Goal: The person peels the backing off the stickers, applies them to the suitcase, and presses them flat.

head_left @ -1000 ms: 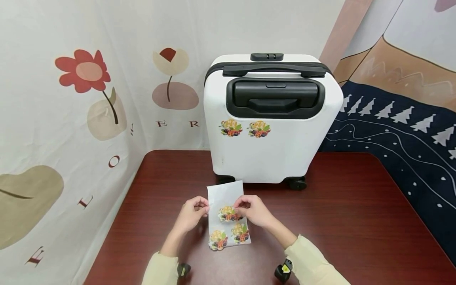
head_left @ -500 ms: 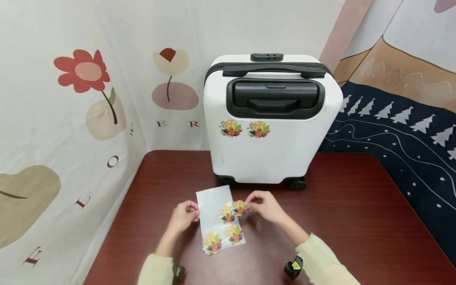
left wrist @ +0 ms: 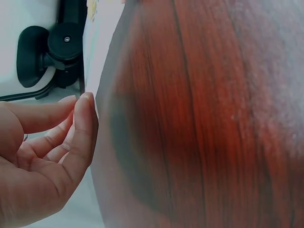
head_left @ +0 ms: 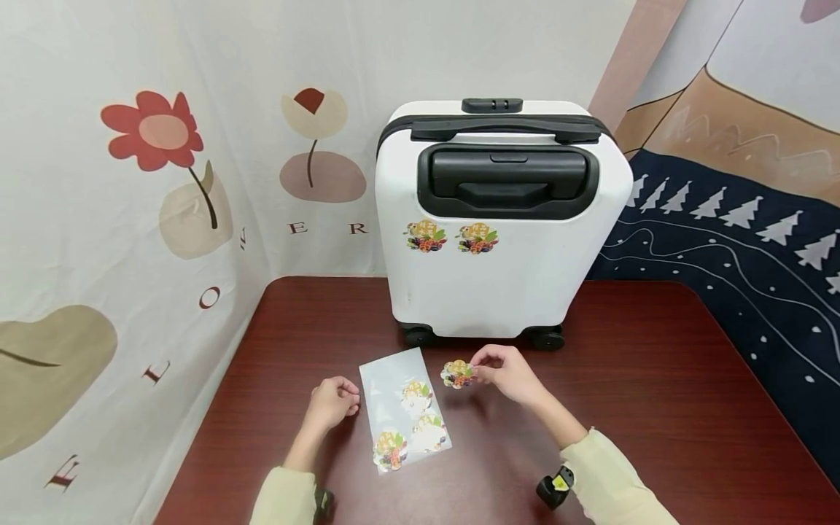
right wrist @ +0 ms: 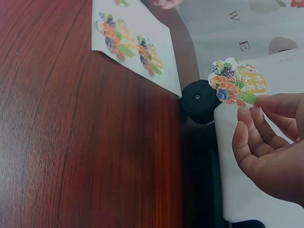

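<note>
The fruit sticker (head_left: pixel 457 374) is in the air above the tabletop (head_left: pixel 656 408), held by the right hand (head_left: pixel 508 373), whose thumb and forefinger pinch it at the edge. If 12 o'clock points away from the person, the sticker lies at 9 o'clock from these fingertips. It is almost round with a wavy border, so I find no clear long axis. The right hand is the nearer one; the left hand (head_left: pixel 332 401) is well apart, near 9 o'clock from the sticker, just beside the left edge of the white sheet (head_left: pixel 383 386). Its fingers are loosely bent, with the tips close together, and I see nothing between them. The sheet lies at 8 o'clock from the sticker, apart from it, and bears three more stickers (head_left: pixel 390 448). The suitcase (head_left: pixel 505 292) stands at 1 o'clock, with two similar stickers (head_left: pixel 477 238) side by side on its front, under the black handle recess (head_left: pixel 508 200). One black wheel (head_left: pixel 418 335), between 10 and 11 o'clock, is perhaps the closest obstacle.
</note>
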Tool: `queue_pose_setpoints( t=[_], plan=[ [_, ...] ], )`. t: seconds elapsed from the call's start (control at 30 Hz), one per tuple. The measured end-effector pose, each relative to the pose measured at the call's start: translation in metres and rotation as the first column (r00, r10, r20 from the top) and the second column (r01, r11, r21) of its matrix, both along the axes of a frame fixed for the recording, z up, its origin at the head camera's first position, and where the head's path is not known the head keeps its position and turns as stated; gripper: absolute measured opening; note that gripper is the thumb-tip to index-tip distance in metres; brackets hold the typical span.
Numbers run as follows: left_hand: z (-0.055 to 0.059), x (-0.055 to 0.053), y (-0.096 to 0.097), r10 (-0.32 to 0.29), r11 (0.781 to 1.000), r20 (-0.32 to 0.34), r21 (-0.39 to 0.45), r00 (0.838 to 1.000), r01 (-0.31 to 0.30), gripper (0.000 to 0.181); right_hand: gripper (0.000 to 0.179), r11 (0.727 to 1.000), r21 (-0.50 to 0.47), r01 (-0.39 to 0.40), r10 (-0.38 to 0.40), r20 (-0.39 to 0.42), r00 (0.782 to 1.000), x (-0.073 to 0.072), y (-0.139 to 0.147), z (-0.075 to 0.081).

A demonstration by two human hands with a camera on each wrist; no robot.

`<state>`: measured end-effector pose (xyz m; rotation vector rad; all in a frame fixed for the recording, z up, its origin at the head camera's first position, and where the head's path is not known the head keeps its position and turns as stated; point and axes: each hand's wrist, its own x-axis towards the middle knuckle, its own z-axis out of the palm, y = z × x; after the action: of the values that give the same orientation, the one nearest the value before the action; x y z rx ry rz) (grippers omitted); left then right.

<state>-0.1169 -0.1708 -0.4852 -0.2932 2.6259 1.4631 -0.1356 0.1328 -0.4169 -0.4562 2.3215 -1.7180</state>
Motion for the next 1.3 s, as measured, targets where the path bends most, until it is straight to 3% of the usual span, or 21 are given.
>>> queue_pose_setpoints(
  t=[0.23, 0.37, 0.5, 0.67, 0.77, 0.9, 0.97, 1.13, 1.3],
  plan=[
    [0.003, -0.003, 0.007, -0.048, 0.999, -0.068, -0.023, 0.997, 0.046, 0.003, 0.005, 1.000, -0.030, 0.002, -0.002, 0.004, 1.000, -0.007, 0.009, -0.012],
    [0.009, -0.006, 0.020, -0.084, 0.996, -0.113, 0.011, 0.990, 0.085, 0.004, 0.005, 1.000, -0.016, 0.013, -0.013, -0.005, 1.000, -0.013, 0.014, -0.022],
    [0.017, -0.011, 0.034, -0.124, 0.991, -0.148, 0.034, 0.981, 0.130, 0.006, 0.006, 1.000, -0.003, 0.014, -0.014, -0.019, 1.000, -0.014, 0.015, -0.023],
    [0.026, -0.016, 0.052, -0.217, 0.971, -0.220, 0.049, 0.951, 0.233, 0.008, 0.006, 1.000, 0.001, 0.015, -0.015, -0.008, 1.000, -0.013, 0.015, -0.019],
    [0.030, -0.017, 0.061, -0.283, 0.951, -0.254, 0.053, 0.925, 0.306, 0.007, 0.006, 1.000, 0.000, 0.004, -0.004, -0.007, 1.000, -0.009, 0.011, -0.005],
    [0.036, -0.017, 0.074, -0.338, 0.929, -0.287, 0.047, 0.896, 0.366, 0.006, 0.006, 1.000, 0.004, -0.004, 0.004, -0.010, 1.000, -0.009, 0.010, -0.004],
    [0.038, -0.017, 0.080, -0.359, 0.921, -0.298, 0.038, 0.884, 0.387, 0.007, 0.006, 1.000, 0.000, -0.011, 0.011, -0.010, 1.000, -0.013, 0.012, -0.012],
    [0.041, -0.017, 0.092, -0.382, 0.910, -0.313, 0.037, 0.870, 0.413, 0.010, 0.007, 1.000, -0.017, -0.026, 0.026, -0.020, 0.999, -0.015, 0.012, -0.015],
    [0.043, -0.017, 0.100, -0.383, 0.907, -0.319, 0.046, 0.867, 0.418, 0.010, 0.007, 1.000, -0.011, -0.022, 0.022, -0.016, 1.000, -0.015, 0.010, -0.011]
  ],
)
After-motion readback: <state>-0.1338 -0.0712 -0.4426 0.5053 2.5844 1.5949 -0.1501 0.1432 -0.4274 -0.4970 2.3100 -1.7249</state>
